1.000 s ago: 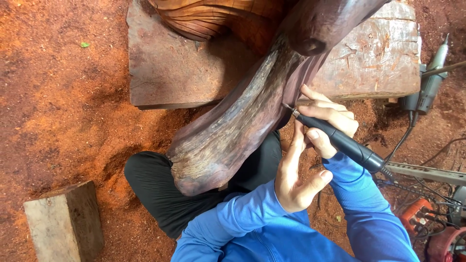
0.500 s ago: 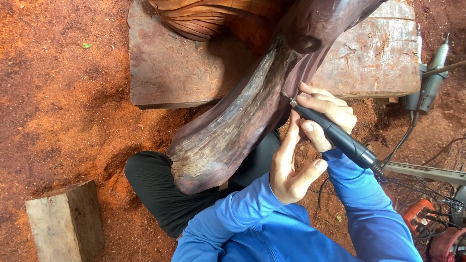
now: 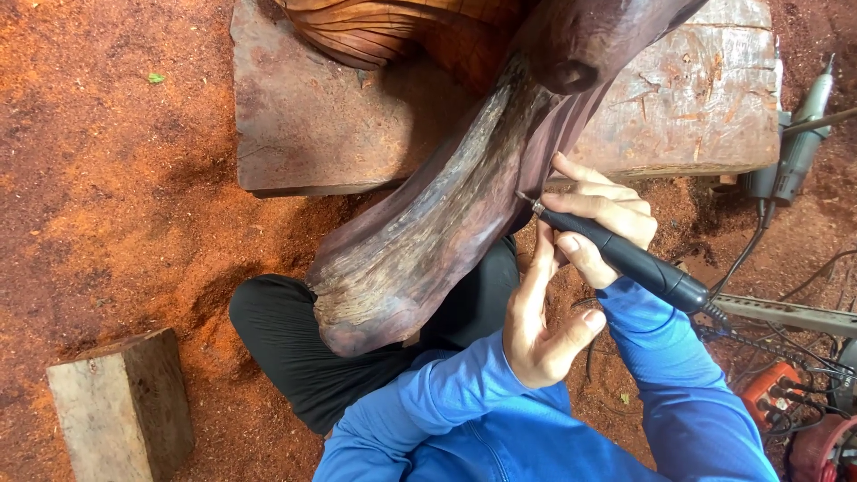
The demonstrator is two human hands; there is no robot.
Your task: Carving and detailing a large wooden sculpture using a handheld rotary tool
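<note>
Carved wood point(image 3: 446, 214) cut off by top edge (bit tip hidden behind it).

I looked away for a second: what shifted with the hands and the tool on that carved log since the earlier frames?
Very little. The right hand slid the black rotary handpiece slightly up the dark carved log, tip still against its edge. The left hand stays braced beside it, fingers up. Nothing was picked up or let go; the wooden slab and small block are unmoved.

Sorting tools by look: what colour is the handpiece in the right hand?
Black, with a silver tip; the head view shows the handpiece in the right hand.
</note>
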